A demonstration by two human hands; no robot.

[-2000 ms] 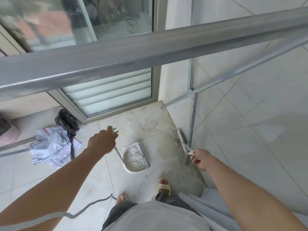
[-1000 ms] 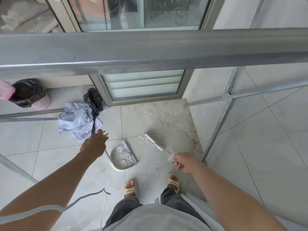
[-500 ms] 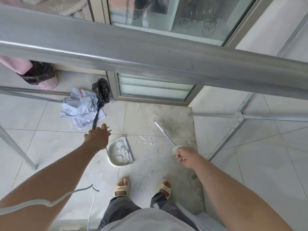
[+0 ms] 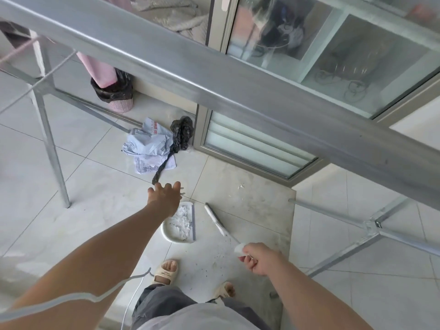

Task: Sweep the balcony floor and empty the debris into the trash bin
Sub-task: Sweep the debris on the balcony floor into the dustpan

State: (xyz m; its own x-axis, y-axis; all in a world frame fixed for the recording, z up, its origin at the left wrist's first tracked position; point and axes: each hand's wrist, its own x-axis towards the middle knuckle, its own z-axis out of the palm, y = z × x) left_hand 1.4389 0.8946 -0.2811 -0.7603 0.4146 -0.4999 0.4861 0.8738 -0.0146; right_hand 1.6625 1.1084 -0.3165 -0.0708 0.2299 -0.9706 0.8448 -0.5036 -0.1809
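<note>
A thick metal rail (image 4: 238,91) crosses the view from ten o'clock to four o'clock, well above the tiled floor (image 4: 71,191), with thinner rack legs (image 4: 51,148) standing at nine o'clock and crossed braces (image 4: 371,226) at three o'clock, so the open floor is the band between them. A sliding glass door (image 4: 257,148) closes off the far edge at one o'clock. At eleven o'clock a pink trash bin (image 4: 119,101) with a black liner stands against the wall, partly hidden by the rail. Between it and the door lie crumpled paper (image 4: 147,146) and a knotted black bag (image 4: 179,136), touching each other. The dustpan (image 4: 181,223) sits on the floor near the centre, holding white scraps, and the broom head (image 4: 215,219) lies just beside it at its right. More white debris (image 4: 240,186) is scattered towards the door. The left hand (image 4: 165,197) is above the dustpan's far end, fingers (image 4: 176,185) spread and straight; whether it touches the handle cannot be told. The right hand (image 4: 259,258), at five o'clock, grips the broom handle in curled fingers. Two sandalled feet (image 4: 166,272) stand at six o'clock.
</note>
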